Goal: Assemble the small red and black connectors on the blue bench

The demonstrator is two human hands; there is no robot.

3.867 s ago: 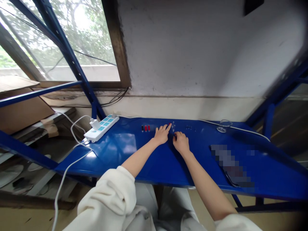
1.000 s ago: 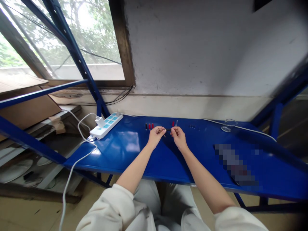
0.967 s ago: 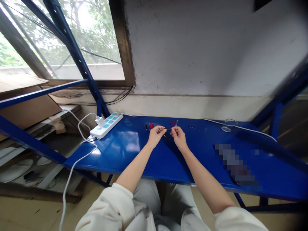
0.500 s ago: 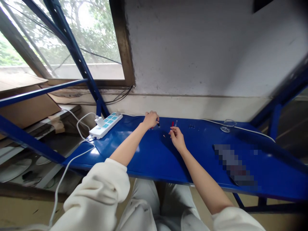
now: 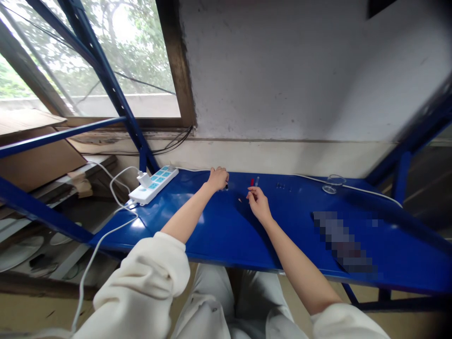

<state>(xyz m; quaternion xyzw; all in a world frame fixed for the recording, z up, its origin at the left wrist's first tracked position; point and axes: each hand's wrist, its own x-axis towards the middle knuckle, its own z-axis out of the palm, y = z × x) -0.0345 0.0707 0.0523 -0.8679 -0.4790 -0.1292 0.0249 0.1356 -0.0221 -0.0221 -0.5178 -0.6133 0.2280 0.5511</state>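
Two hands that met mid-counter a sec ago, w/ a small black piece (image 5: 226, 187) between them, are now apart. L hand (image 5: 218, 179) has gone to the back of the counter (image 5: 197, 221), close to the wall (image 5: 282, 70) & just R of the power strip (image 5: 153, 185). Its fingers curl down round the black piece, which pokes out at the fingertips, on or just above the surface; can't tell which. The row of red/black pieces seen there earlier is now hidden under that hand.

R hand (image 5: 258, 201) is approx. where it was but no longer on the black piece. Its fingers are loosely bent, thumb & index close together; whether anything tiny sits b/w them, can't tell. Just L of it an orange speck (image 5: 239, 200) lies on the counter. Behind it a red piece (image 5: 252, 181) & a clear piece (image 5: 257, 181) stand side by side, untouched. Further R are a few dark bits (image 5: 281, 185), then a glass dish (image 5: 330, 186) by the white cable (image 5: 370, 193).

So the black piece has passed from both hands to L only, & has moved back-left.
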